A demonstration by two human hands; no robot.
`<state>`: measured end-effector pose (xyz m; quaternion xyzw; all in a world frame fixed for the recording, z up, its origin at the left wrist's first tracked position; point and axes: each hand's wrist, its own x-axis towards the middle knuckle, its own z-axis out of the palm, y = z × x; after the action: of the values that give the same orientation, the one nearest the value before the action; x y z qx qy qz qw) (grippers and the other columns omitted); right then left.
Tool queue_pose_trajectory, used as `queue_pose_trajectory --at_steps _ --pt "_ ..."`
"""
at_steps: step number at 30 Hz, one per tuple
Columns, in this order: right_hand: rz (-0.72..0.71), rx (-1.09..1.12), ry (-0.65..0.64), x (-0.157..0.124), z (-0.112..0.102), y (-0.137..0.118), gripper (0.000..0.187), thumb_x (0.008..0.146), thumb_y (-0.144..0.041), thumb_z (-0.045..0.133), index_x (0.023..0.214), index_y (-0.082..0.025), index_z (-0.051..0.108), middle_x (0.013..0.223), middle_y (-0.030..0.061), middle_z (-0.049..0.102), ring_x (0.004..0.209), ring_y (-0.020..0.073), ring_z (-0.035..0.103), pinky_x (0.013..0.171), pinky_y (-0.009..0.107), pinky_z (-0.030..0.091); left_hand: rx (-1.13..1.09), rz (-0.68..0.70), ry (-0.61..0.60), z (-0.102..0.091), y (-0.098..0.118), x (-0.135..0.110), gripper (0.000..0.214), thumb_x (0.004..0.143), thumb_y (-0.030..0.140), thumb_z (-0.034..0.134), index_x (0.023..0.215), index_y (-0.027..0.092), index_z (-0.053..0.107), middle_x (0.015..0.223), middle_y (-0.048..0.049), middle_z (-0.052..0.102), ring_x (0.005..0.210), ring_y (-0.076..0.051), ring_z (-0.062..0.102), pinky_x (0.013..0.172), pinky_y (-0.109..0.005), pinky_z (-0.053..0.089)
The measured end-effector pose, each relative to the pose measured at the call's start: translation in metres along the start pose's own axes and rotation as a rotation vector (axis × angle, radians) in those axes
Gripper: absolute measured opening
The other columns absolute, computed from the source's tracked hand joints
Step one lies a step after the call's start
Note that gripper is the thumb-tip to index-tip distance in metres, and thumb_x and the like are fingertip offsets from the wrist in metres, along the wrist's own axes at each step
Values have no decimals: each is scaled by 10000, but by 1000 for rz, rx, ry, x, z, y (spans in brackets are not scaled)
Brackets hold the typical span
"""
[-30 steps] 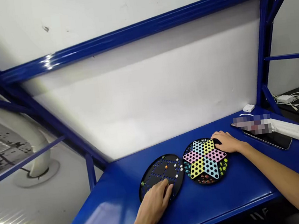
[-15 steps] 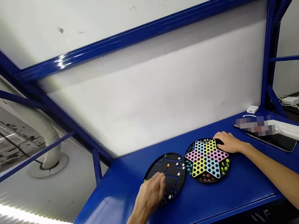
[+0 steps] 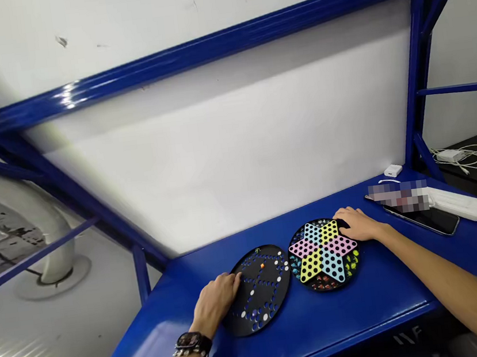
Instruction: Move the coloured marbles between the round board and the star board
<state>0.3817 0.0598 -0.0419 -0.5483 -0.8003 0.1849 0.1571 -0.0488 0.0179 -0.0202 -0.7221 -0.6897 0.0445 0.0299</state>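
Side by side on the blue table lie two round boards. The left one is a black game board (image 3: 261,309) with rows of holes, a few white pegs, an orange cube (image 3: 262,266) and a purple piece (image 3: 254,313). My left hand (image 3: 216,301), with a watch on its wrist, is closed on its left rim, thumb over the edge. To the right is a Chinese checkers board (image 3: 323,247) with a pink, yellow and blue star; coloured pieces fill the compartments around it. My right hand (image 3: 359,224) grips its upper right rim; some fingertips are hidden.
At the right, phones (image 3: 426,218) and a white power bank (image 3: 459,202) with a cable lie on the blue table (image 3: 309,329). A small white adapter (image 3: 393,170) is near the back. Blue frame bars and a white panel (image 3: 236,161) rise behind.
My left hand has moved from above the middle of the black board to its left rim, uncovering more holes and pieces. My right hand stays at the Chinese checkers board. The view has shifted slightly.
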Motion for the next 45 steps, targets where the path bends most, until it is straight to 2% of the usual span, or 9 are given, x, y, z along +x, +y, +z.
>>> queue_pose_trajectory --at_steps 5,9,14,21,26,31,37,42,45 --pt "-9 9 4 1 1 1 373 867 -300 438 1193 -242 609 1266 86 582 1150 290 487 967 475 362 186 65 -56 -7 2 0 545 989 387 214 833 170 689 909 -139 716 870 -270 690 786 -376 497" --pt "-14 10 2 0 0 -1 364 861 -291 441 1175 -239 617 1254 87 590 1140 291 491 963 478 361 177 55 -33 -6 2 -2 510 999 372 210 904 192 677 957 -110 714 887 -245 688 784 -345 492" --pt "-2 -2 0 1 0 -1 398 856 -287 447 1220 -228 598 1291 91 574 1175 303 474 980 481 347 248 58 -41 -4 10 -5 488 997 300 192 1044 154 656 1017 -143 703 933 -271 677 788 -360 492" --pt "-4 6 0 1 2 -1 390 852 -275 442 1205 -230 602 1280 95 575 1163 296 480 974 476 348 191 -23 -31 -7 10 8 517 1008 392 185 980 186 659 920 -117 734 881 -280 699 733 -353 498" --pt "-12 11 2 -1 -1 -3 370 854 -270 441 1182 -234 609 1265 88 581 1150 290 481 974 476 347 100 -71 99 -18 38 38 568 1013 427 133 948 195 648 890 -105 729 833 -270 703 669 -330 488" --pt "-5 4 6 0 -1 -3 390 852 -269 445 1208 -222 596 1272 90 580 1144 288 480 969 479 351 143 -95 72 -10 71 55 551 1008 385 194 948 100 661 894 -185 710 863 -326 695 662 -360 496" --pt "-3 7 -2 0 -1 -4 404 846 -262 456 1223 -219 597 1294 102 569 1172 303 469 989 496 335 166 9 6 -3 68 57 438 1000 406 285 1027 144 635 913 -150 715 887 -300 696 714 -355 502" --pt "-2 19 15 0 0 -5 385 847 -263 465 1202 -230 609 1270 92 584 1166 298 483 983 490 349 152 53 4 -15 58 61 386 1003 382 287 1008 174 612 902 -118 717 858 -283 698 693 -343 487" --pt "-2 42 30 3 1 -4 366 889 -281 424 1201 -233 609 1260 87 594 1173 287 491 989 486 352 70 98 87 -31 76 64 431 1020 365 206 976 172 589 870 -109 708 817 -253 694 655 -315 463"
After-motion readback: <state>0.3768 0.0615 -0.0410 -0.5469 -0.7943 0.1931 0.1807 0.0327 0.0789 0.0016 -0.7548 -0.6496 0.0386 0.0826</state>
